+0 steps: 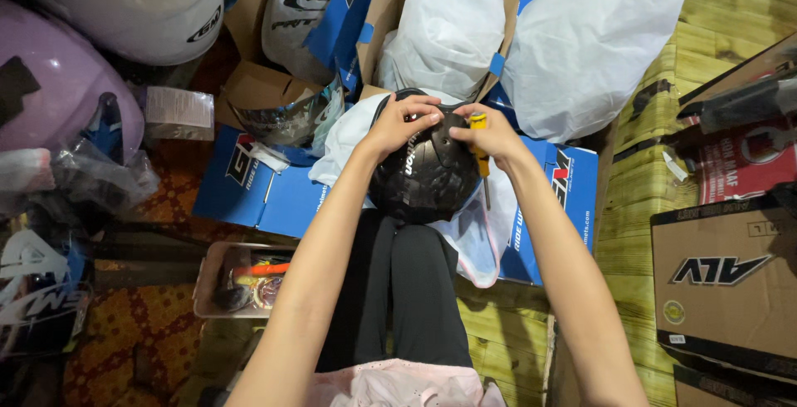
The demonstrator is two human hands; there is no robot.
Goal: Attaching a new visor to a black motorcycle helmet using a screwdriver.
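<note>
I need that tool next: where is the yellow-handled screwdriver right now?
In the head view, the yellow-handled screwdriver is in the right hand, at the right edge of the black helmet on the person's lap.

Yellow-green plank floor (pixel 714 8) from twelve round to five o'clock, worn in dark patches. Red-and-gold patterned carpet (pixel 141 332) at seven to nine. Brown cardboard boxes (pixel 726 282) stacked at three and four; blue flattened cartons (pixel 266 195) near centre. Clear plastic tray (pixel 217 286) at seven. Dim, warm light overall.
</note>
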